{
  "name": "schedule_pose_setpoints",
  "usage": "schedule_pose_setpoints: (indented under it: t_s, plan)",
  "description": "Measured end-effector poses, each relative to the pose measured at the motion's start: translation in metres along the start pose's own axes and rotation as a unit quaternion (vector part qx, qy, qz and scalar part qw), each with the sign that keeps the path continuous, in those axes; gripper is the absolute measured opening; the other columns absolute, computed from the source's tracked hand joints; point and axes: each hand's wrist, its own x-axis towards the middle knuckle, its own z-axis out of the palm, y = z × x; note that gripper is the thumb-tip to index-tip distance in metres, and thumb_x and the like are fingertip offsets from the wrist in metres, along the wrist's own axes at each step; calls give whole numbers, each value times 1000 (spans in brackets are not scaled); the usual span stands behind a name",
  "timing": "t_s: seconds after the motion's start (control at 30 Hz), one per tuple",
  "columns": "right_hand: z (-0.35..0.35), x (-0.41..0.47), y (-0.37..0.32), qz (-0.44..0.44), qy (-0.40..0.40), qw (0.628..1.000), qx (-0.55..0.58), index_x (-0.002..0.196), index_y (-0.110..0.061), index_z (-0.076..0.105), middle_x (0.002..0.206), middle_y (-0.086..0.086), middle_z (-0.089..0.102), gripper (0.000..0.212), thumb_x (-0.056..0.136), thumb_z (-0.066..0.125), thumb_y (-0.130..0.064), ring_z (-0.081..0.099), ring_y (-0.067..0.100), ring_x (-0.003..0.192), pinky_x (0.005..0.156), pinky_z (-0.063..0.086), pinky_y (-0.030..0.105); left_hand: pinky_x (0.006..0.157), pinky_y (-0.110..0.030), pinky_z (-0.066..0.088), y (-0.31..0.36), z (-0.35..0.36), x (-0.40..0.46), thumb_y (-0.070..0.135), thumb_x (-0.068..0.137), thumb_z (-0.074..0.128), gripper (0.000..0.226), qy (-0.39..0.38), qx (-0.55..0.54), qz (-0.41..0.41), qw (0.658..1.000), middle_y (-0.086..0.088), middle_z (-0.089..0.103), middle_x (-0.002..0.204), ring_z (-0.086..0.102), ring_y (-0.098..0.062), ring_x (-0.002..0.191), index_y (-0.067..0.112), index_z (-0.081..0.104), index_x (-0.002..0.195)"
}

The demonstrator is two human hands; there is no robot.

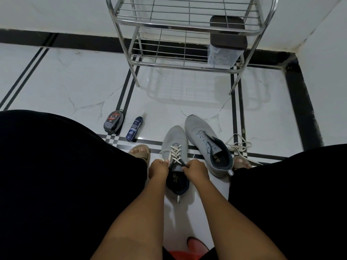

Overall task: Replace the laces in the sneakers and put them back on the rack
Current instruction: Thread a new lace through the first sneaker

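Tiled floor point(78, 87) holds two sneakers point(174, 147), one loose lace point(238, 145).

**Sneakers, laces and rack**

A grey sneaker point(174, 145) stands on the floor, toe pointing away, with a pale lace point(173, 153) crossed through its eyelets; the lace ends are pinched at the tongue by the left hand point(158, 168) and the right hand point(196, 168). Just beside it on the right a second grey sneaker point(204, 141) lies unlaced, its dark lining exposed. A loose pale lace point(238, 146) lies tangled on the floor near that shoe. A metal wire rack point(187, 29) stands farther off against the wall.
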Motion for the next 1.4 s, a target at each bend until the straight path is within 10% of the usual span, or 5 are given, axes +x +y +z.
schedule_pose_setpoints:
  t_s: [0.27,0.67,0.73,0.83,1.4]
  plan:
    - [-10,-4,-1,19,-19,999,29,74,-18,66,84,8,64,31,83,59,-46,62,27,85,65,41,26,92,-35,46,24,-19,-26,26,99,45,37,15,-7,-6,1000,-19,63,120,57,-35,114,0,63,116]
    - [-99,-27,-76,-130,161,936,284,139,-27,34,93,4,67,50,95,46,-9,64,15,78,68,50,25,75,-23,50,104,-63,-71,9,96,51,51,77,-169,263,947,2,69,99,63,-10,86,19,33,142]
    - [-116,-36,-86,-172,168,908,343,122,-22,49,92,-1,71,27,97,47,-12,65,3,74,63,45,11,71,-14,46,118,-74,-85,16,91,61,20,72,-184,300,933,2,73,89,66,-6,82,18,56,111]
    - [-130,-43,-94,-213,160,885,383,86,-24,59,82,-5,72,11,95,56,-20,70,8,77,76,52,25,78,-21,50,131,-89,-96,15,87,67,5,42,-223,338,913,4,72,79,70,-9,81,19,69,87]
    - [-162,-66,-100,-281,114,883,358,86,-19,69,82,0,71,3,88,69,-17,66,14,77,73,54,28,88,-26,51,140,-110,-118,10,84,71,50,-1,-221,426,877,2,70,84,67,-12,88,24,51,128]
